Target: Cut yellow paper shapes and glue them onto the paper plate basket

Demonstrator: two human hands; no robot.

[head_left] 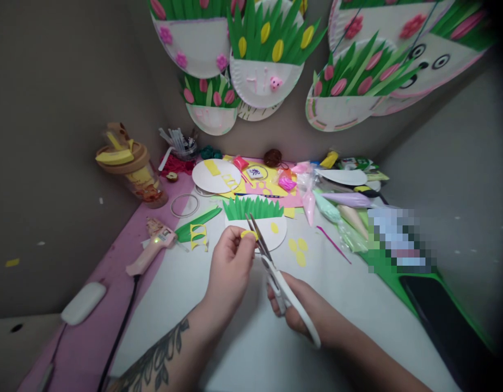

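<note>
Between the thumb and fingers of my left hand (233, 258) is a small piece of yellow paper (249, 234). My right hand (294, 305) grips white-handled scissors (282, 286), their blades slightly apart and beside the yellow piece. Behind the blades lies a white paper plate (278, 239) with a fringe of green paper grass (253, 208) along its top. One yellow oval (275, 228) rests on that plate. Several more yellow paper ovals (300, 258) lie on the table to its right. A yellow paper scrap with cut-out holes (198, 238) is left of my left hand.
A pink glue gun (155, 245) with a black cord lies at left, near a brown lidded cup (139, 177). Piping bags (327, 207), a purple stick (333, 245) and a dark phone-like slab (443, 326) are at right. Finished plate crafts (268, 81) hang on the wall.
</note>
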